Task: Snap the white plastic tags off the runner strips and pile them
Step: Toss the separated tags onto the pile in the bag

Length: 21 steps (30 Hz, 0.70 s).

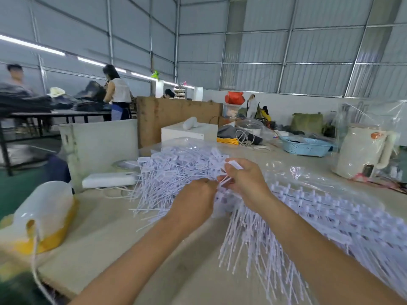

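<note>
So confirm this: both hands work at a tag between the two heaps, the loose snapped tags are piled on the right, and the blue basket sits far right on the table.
One thing is wrong: the head view shows the pile of loose tags on the left, and the runner strips on the right. Both the left hand and the right hand do work between them, and the blue basket sits far right.

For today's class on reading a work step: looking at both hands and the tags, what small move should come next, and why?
Probably the right hand should twist its pinched tag free while the left hand steadies the runner strips, then drop it on the loose pile. Both hands already meet at one tag, and the pile lies just beyond them.
</note>
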Each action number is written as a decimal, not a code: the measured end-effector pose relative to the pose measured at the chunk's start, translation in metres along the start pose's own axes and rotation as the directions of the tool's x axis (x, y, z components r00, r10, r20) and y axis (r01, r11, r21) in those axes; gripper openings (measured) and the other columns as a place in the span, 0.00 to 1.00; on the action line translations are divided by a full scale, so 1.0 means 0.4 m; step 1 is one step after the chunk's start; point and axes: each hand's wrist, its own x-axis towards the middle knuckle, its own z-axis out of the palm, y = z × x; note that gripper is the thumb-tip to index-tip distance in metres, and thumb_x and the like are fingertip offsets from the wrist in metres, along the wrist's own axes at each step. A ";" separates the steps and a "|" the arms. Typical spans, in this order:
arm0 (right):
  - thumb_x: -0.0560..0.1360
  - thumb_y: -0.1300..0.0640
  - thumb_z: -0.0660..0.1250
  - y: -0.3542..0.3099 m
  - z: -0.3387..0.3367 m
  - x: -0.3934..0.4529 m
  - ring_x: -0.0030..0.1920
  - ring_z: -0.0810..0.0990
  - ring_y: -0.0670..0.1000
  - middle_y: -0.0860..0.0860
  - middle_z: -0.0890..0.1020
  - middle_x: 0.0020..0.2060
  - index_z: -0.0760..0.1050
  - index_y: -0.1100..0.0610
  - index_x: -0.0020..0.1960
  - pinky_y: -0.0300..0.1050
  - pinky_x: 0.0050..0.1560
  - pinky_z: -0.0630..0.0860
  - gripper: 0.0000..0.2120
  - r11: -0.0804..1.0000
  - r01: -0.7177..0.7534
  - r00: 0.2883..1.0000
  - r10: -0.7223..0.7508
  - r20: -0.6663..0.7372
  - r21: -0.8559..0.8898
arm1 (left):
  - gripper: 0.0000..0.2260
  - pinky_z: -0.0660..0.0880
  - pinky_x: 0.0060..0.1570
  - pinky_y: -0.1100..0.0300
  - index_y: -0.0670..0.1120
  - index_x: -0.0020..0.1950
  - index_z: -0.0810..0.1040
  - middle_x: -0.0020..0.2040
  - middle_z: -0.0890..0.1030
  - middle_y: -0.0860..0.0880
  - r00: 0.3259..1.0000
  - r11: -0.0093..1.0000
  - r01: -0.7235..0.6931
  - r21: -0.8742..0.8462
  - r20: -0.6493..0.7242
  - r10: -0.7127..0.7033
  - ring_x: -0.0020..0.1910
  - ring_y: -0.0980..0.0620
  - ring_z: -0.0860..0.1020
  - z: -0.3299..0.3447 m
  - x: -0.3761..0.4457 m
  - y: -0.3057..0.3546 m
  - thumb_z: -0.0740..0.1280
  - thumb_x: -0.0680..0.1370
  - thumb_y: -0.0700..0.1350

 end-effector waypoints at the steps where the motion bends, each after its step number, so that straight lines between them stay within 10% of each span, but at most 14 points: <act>1: 0.78 0.64 0.62 0.005 0.015 0.009 0.35 0.81 0.53 0.60 0.79 0.43 0.75 0.63 0.55 0.45 0.37 0.80 0.07 0.999 -0.030 0.999 0.030 0.024 -0.014 | 0.16 0.72 0.46 0.52 0.45 0.63 0.74 0.51 0.79 0.42 1.000 1.000 0.011 0.012 0.013 -0.011 0.49 0.42 0.77 0.004 0.002 -0.022 0.58 0.77 0.36; 7: 0.78 0.59 0.64 0.034 0.044 0.072 0.55 0.79 0.58 0.55 0.73 0.60 0.58 0.59 0.75 0.51 0.57 0.76 0.28 0.980 -0.159 0.987 0.161 0.013 -0.117 | 0.09 0.61 0.35 0.61 0.42 0.43 0.68 0.35 0.67 0.47 0.970 0.968 0.181 0.176 0.127 -0.205 0.47 0.44 0.76 0.042 0.059 -0.146 0.56 0.74 0.30; 10: 0.78 0.63 0.63 0.045 0.034 0.103 0.64 0.72 0.57 0.53 0.66 0.71 0.54 0.56 0.76 0.48 0.55 0.70 0.30 0.970 -0.150 0.989 0.150 -0.012 -0.191 | 0.12 0.66 0.40 0.62 0.39 0.53 0.74 0.50 0.75 0.41 0.968 0.965 0.186 0.186 0.135 -0.213 0.51 0.44 0.76 0.066 0.115 -0.180 0.57 0.75 0.29; 21: 0.73 0.70 0.66 0.083 0.001 0.169 0.40 0.77 0.53 0.57 0.69 0.63 0.49 0.50 0.76 0.37 0.27 0.71 0.41 0.982 -0.048 0.991 0.024 -0.134 -0.180 | 0.15 0.72 0.56 0.51 0.39 0.63 0.72 0.61 0.73 0.40 0.921 0.895 0.332 0.297 0.102 -0.375 0.64 0.41 0.68 0.110 0.308 -0.216 0.63 0.76 0.36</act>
